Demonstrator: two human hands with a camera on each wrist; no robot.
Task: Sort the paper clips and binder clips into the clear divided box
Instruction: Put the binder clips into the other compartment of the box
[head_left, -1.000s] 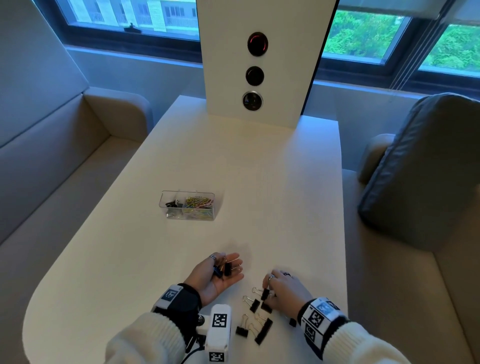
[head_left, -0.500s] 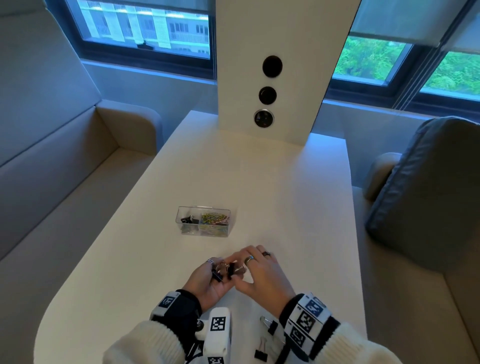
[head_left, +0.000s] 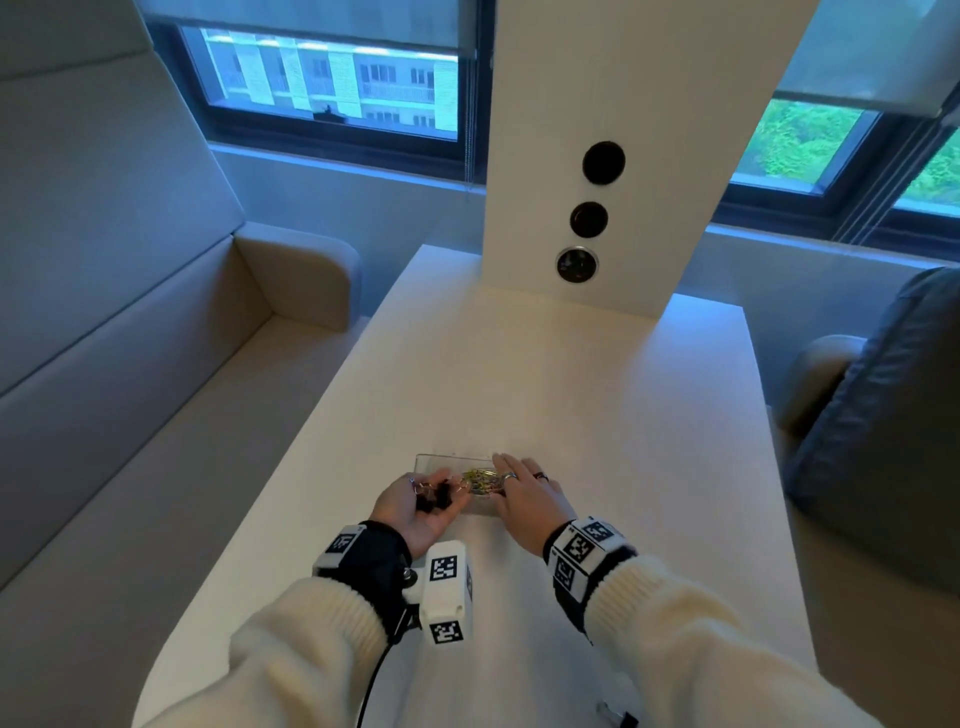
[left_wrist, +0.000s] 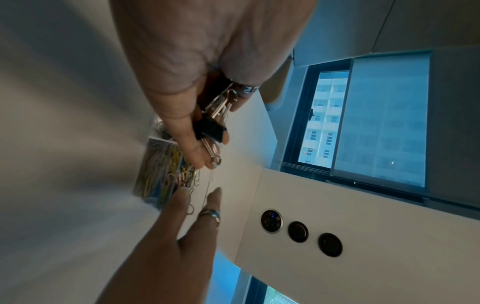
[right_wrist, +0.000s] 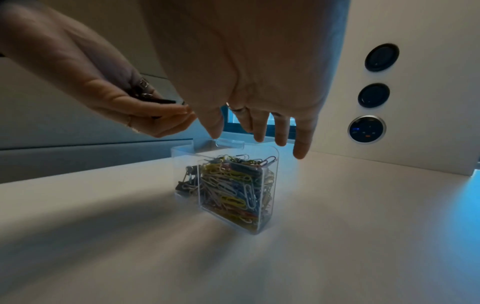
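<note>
The clear divided box stands on the table, coloured paper clips filling its right compartment and a few black binder clips lying in its left one. My left hand is palm up at the box's near left side, with fingers and thumb curled round several black binder clips. My right hand hovers over the box's right end. Its fingers are straight and spread just above the rim and hold nothing.
One black binder clip lies on the white table near my right sleeve. A white panel with three round sockets rises at the table's far end. Upholstered benches flank both sides.
Both hands have moved forward from the loose clips to the box. The right hand has left the left palm and now spreads over the box. The left hand still carries its clips.
</note>
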